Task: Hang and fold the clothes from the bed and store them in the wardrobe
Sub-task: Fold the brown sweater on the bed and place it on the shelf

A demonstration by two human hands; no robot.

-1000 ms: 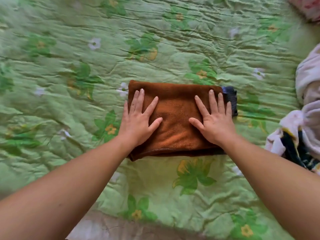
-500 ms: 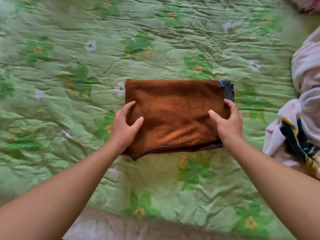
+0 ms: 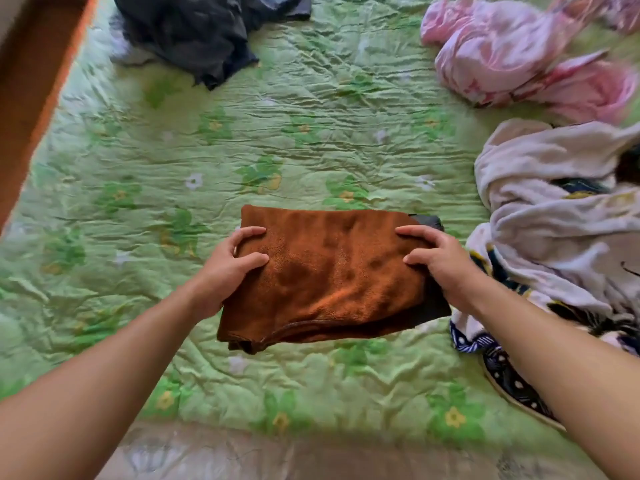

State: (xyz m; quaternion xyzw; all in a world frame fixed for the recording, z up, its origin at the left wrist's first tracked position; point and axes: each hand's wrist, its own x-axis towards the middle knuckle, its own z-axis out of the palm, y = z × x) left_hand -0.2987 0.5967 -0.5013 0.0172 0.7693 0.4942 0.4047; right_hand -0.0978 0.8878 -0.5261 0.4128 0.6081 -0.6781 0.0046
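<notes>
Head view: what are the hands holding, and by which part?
The folded brown garment: left hand grips its left edge, right hand its right edge.

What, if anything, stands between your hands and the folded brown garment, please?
Nothing visible does: the left hand and the right hand grip the folded brown garment at its two ends. The wardrobe is out of view, so that path cannot be judged.

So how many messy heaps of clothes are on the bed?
3: a dark heap far left, a pink heap far right, a white heap near right. More may lie out of view.
</notes>
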